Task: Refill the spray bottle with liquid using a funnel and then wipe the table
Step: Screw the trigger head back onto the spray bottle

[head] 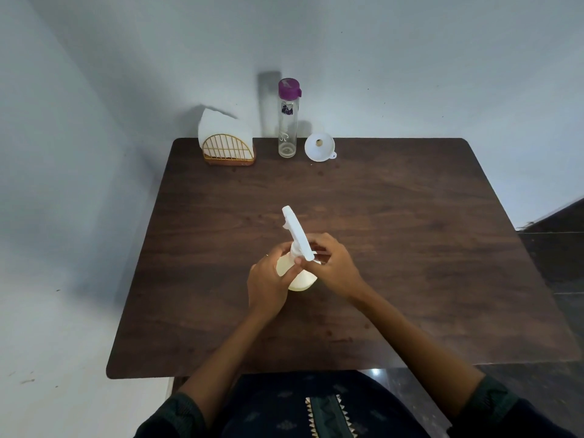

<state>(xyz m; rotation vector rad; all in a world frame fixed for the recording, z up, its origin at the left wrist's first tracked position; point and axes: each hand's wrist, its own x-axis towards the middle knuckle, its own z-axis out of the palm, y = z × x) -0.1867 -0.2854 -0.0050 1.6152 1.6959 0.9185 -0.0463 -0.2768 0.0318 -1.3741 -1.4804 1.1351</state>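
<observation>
Hands, left [268,281] and right [331,263], both gripping smooth white plastic spray bottle [298,276] on dark woodgrain table [410,248].

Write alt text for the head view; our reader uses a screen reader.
Both hands, left and right, grip a white spray bottle mid-table. Along the far edge stand a napkin holder, a purple-capped bottle and a funnel.

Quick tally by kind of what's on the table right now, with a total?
Spray bottle, held by left hand and right hand: 1
Clear bottle with purple cap: 1
White funnel: 1
Napkin holder with napkins: 1
Total: 4
</observation>
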